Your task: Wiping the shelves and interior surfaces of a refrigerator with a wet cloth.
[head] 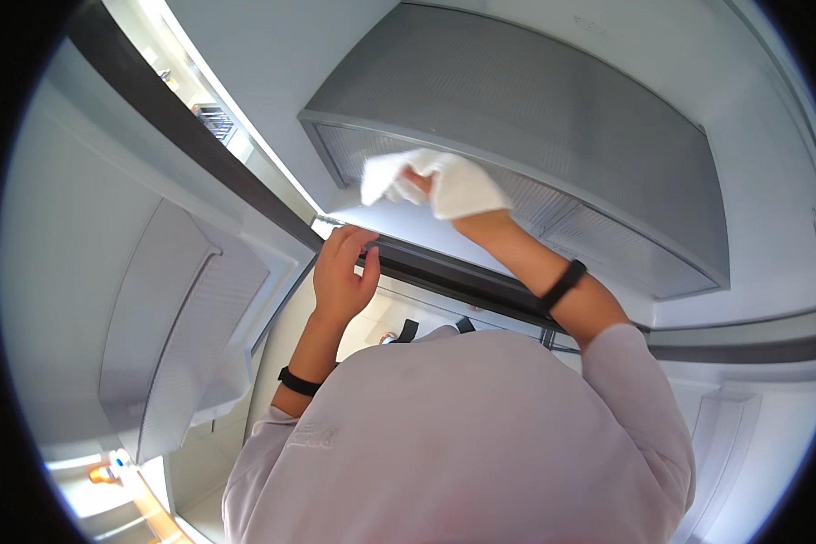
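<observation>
A white cloth (pixel 472 187) is bunched in my right hand (pixel 419 181), covering most of it, with only a few fingers showing. That hand is in front of a grey ribbed drawer or shelf unit (pixel 517 88) inside an open refrigerator; whether the cloth touches the unit is hard to tell. My left hand (pixel 343 272) is raised by the dark front edge (pixel 442 268) of the refrigerator compartment, at the corner near the left door. Its fingers are bent and the thumb is apart, with nothing seen in them. Contact with the edge cannot be made out.
The left door (pixel 61 224) stands open, with a ribbed door bin (pixel 197 340) on its inside. To the right is another open door with a translucent bin (pixel 721 435). Tiled floor (pixel 374 319) shows below the edge. An orange-and-white object (pixel 105 472) lies at lower left.
</observation>
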Motion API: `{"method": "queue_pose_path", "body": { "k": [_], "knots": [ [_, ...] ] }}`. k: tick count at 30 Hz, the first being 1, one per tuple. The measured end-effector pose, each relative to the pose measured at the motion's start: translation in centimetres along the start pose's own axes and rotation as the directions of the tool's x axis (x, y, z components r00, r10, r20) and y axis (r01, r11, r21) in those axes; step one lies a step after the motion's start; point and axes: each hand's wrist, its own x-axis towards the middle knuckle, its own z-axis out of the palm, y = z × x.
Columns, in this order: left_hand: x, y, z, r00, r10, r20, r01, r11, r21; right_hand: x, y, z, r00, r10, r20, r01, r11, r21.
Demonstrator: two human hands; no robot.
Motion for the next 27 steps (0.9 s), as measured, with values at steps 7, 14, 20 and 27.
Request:
{"method": "queue_pose_path", "body": {
  "k": [7, 14, 20, 27],
  "knots": [
    [-0.9, -2.6, -0.2, 0.994, 0.03, 0.106, -0.023, 0.997, -0.07, 6.0, 2.4, 10.4, 0.976, -0.146, -0.164, 0.177, 0.965, 0.193],
    [0.2, -3.1, -0.6, 0.987, 0.032, 0.159, -0.009, 0.99, -0.141, 3.8, 3.4, 10.2, 0.964, -0.153, -0.22, 0.164, 0.986, 0.036],
    [0.7, -3.5, -0.7, 0.986, 0.065, 0.155, -0.04, 0.987, -0.155, -2.0, 1.2, -2.3, 0.879, -0.343, -0.331, 0.042, 0.749, -0.662],
    [0.8, -3.2, 0.1, 0.99, 0.098, 0.106, -0.078, 0.982, -0.174, -1.4, 0.5, -4.2, 0.94, 0.004, -0.341, -0.232, 0.742, -0.629]
  ]
}}
